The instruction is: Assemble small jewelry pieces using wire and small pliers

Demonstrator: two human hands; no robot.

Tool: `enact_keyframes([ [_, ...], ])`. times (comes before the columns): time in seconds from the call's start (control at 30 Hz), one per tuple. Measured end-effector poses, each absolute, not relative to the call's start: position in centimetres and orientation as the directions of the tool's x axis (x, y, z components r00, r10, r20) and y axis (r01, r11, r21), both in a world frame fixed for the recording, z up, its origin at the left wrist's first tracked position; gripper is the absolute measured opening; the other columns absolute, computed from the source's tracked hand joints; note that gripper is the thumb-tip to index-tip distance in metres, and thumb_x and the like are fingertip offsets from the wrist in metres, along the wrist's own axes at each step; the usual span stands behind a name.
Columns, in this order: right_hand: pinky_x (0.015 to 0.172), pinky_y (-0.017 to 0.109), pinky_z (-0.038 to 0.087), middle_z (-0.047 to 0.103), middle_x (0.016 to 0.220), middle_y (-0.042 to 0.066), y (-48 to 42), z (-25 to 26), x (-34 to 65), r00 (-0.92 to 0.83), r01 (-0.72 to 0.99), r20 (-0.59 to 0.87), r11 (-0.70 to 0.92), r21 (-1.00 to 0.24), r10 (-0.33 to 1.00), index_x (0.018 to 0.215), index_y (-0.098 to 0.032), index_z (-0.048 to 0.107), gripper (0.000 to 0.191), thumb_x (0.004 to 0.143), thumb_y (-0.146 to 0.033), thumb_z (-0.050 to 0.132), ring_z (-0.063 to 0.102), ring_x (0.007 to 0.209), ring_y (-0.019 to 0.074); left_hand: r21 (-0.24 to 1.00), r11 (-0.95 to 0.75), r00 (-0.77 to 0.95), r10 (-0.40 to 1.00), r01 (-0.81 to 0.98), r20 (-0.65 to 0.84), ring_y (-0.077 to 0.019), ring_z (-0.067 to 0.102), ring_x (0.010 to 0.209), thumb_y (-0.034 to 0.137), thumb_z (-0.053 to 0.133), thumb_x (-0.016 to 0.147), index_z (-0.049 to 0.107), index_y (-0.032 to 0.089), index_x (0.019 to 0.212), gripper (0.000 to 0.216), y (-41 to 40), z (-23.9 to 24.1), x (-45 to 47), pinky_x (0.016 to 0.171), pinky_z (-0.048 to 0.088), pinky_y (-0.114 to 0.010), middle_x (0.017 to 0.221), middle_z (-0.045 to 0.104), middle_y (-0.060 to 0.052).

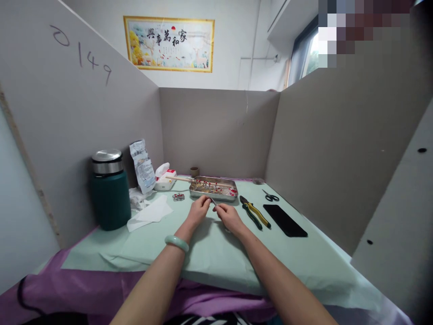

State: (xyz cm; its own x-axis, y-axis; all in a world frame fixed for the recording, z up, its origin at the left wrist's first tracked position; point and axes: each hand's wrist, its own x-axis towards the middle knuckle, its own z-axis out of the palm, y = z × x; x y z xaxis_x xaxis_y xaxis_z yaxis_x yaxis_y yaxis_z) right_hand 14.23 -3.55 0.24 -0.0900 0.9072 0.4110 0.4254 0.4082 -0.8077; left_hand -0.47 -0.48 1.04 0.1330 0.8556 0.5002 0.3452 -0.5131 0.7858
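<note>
**Fingertips met at a slim metal piece before the bead tray**

The step in hand looked like fine, two-handed fingertip work. The right hand [229, 217] pinched a slim metal piece [214, 202], too small to identify surely. The left hand [199, 211] met its far end in a narrow pinch; whether it held that tip or some smaller part, I could not tell.

The piece was above the table [219, 266], in front of the near wall of the metal tray [213, 196], which sat toward the far edge with red and gold beads [214, 186] inside. A small bead pile [178, 197] lay beyond the tray's left end. Toward the right edge lay pliers [261, 215], then scissors [269, 197] and a black slab [285, 221], both nearer that edge.

In my judgement, the next move called for steady wrists and a light, exact pinch.
</note>
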Motion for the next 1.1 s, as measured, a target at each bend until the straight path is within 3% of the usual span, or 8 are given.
enact_keyframes([
  [0.27, 0.056, 0.022, 0.032, 0.052, 0.06, -0.002, -3.63, 0.24, 14.09, -0.092, 0.422, 0.393, 0.393, -0.817, 0.915, 0.078, -0.016, 0.065, 0.031, 0.081, -0.036, 0.042, 0.044, 0.057, 0.0113, 0.705, -0.542, 0.117, 0.822, 0.458, 0.557, -0.0147, 0.055, 0.066, 0.029, 0.045, 0.082, 0.065, 0.017, 0.08, 0.023, -0.49, 1.19, -0.54, 0.064, 0.038, -0.024, 0.074, 0.067, -0.004],
  [0.53, 0.06, 0.023, 0.033, 0.057, 0.064, 0.0, -3.77, 0.45, 13.83, -0.063, 0.494, 0.41, 0.385, -0.779, 0.91, 0.076, -0.016, 0.065, 0.031, 0.08, -0.034, 0.041, 0.048, 0.062, 0.013, 0.521, -0.526, 0.121, 0.773, 0.673, 0.623, -0.0167, 0.059, 0.071, 0.029, 0.046, 0.086, 0.068, 0.019, 0.085, 0.024, -0.54, 0.83, -0.32, 0.066, 0.037, -0.025, 0.081, 0.069, -0.007],
  [0.83, 0.058, 0.023, 0.032, 0.056, 0.06, -0.001, -3.46, -0.08, 13.98, -0.065, 0.506, 0.412, 0.386, -0.771, 0.909, 0.074, -0.017, 0.066, 0.032, 0.08, -0.035, 0.04, 0.049, 0.06, 0.0135, 0.378, -0.476, 0.157, 0.762, 0.794, 0.629, -0.0194, 0.059, 0.08, 0.028, 0.042, 0.088, 0.068, 0.021, 0.086, 0.026, -1.09, 1.06, -0.28, 0.07, 0.037, -0.027, 0.085, 0.068, -0.008],
  [1.1, 0.057, 0.023, 0.031, 0.055, 0.058, 0.0, -3.61, 0.09, 13.94, -0.061, 0.537, 0.456, 0.414, -0.735, 0.888, 0.07, -0.017, 0.066, 0.034, 0.081, -0.035, 0.04, 0.048, 0.059, 0.0136, 0.376, -0.474, 0.159, 0.763, 0.796, 0.627, -0.0185, 0.058, 0.075, 0.028, 0.041, 0.088, 0.068, 0.021, 0.085, 0.028, -1.08, 1.11, -0.25, 0.068, 0.035, -0.026, 0.081, 0.067, -0.008],
])
